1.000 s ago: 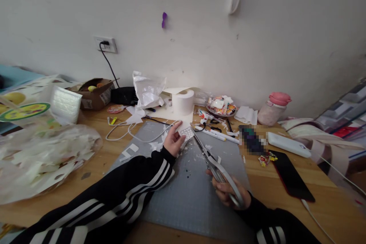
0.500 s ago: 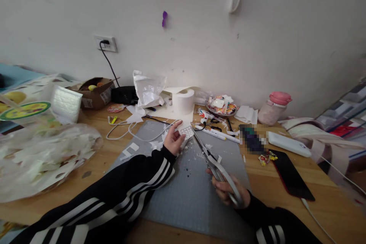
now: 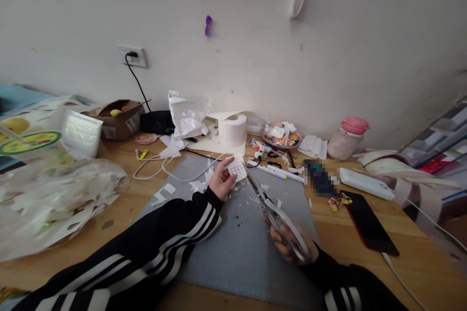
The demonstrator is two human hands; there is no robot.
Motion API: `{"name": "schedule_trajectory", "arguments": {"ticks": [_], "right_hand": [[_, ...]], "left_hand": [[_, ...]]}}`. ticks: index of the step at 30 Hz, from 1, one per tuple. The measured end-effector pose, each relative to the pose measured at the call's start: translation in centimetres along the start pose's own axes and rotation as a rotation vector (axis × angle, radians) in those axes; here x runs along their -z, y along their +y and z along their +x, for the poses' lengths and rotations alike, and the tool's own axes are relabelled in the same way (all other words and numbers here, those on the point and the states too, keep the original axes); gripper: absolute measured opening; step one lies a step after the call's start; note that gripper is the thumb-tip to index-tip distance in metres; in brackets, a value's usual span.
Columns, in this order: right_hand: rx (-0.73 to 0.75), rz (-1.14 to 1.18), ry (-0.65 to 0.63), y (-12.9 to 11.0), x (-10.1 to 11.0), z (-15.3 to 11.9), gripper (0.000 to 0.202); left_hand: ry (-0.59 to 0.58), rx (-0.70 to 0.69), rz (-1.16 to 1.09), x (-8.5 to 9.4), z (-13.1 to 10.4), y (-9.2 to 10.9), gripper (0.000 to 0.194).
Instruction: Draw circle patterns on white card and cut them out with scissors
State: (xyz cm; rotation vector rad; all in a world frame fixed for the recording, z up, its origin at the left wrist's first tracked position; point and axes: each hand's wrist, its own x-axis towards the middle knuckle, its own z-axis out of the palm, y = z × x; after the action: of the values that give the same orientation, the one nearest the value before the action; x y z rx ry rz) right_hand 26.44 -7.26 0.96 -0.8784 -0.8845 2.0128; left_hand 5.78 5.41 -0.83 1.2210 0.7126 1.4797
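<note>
A small white piece of paper (image 3: 239,169) with a honeycomb pattern is pinched in my left hand (image 3: 222,180), above the upper part of the grey cutting mat (image 3: 241,252). My right hand (image 3: 292,243) is wrapped round the handles of large metal scissors (image 3: 270,206). Their blades point up and left, with the tips at the right edge of the paper. White paper scraps (image 3: 166,192) lie on the mat, and small shreds are scattered below the paper.
Behind the mat stand a white roll (image 3: 232,131), a bowl of scraps (image 3: 280,135) and white pens (image 3: 272,170). On the right are a pink-lidded bottle (image 3: 348,138), a white power bank (image 3: 367,183) and a black phone (image 3: 370,223). Plastic bags (image 3: 54,204) cover the left.
The paper in my left hand has turned slightly, showing more of its pattern. The scissors have stayed nearly in place beside it. The whole view has shifted a little.
</note>
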Motion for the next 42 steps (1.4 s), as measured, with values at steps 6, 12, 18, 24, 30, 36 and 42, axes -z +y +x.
{"name": "schedule_trajectory", "arguments": {"ticks": [6,12,18,24,30,36,42], "right_hand": [[-0.019,-0.011,0.034,0.1,0.0,0.2,0.044],[0.000,-0.034,0.089,0.4,-0.6,0.1,0.040],[-0.009,-0.022,0.085,0.3,-0.7,0.1,0.041],[-0.044,0.004,0.050,-0.3,-0.4,0.1,0.048],[-0.042,0.005,-0.012,-0.3,-0.1,0.2,0.048],[-0.052,-0.009,-0.071,-0.3,0.2,0.1,0.048],[-0.043,-0.008,-0.074,-0.3,0.2,0.2,0.049]], "left_hand": [[-0.036,0.020,-0.004,-0.1,-0.2,0.5,0.064],[-0.042,0.030,-0.030,-0.3,-0.1,0.5,0.064],[-0.066,0.005,-0.031,0.0,-0.1,0.2,0.050],[-0.084,-0.012,-0.024,0.1,0.0,0.0,0.043],[-0.091,-0.012,-0.006,0.2,0.0,0.2,0.046],[-0.064,0.005,0.001,-0.1,-0.2,0.8,0.061],[-0.062,0.036,-0.006,-0.3,-0.3,1.3,0.061]]}}
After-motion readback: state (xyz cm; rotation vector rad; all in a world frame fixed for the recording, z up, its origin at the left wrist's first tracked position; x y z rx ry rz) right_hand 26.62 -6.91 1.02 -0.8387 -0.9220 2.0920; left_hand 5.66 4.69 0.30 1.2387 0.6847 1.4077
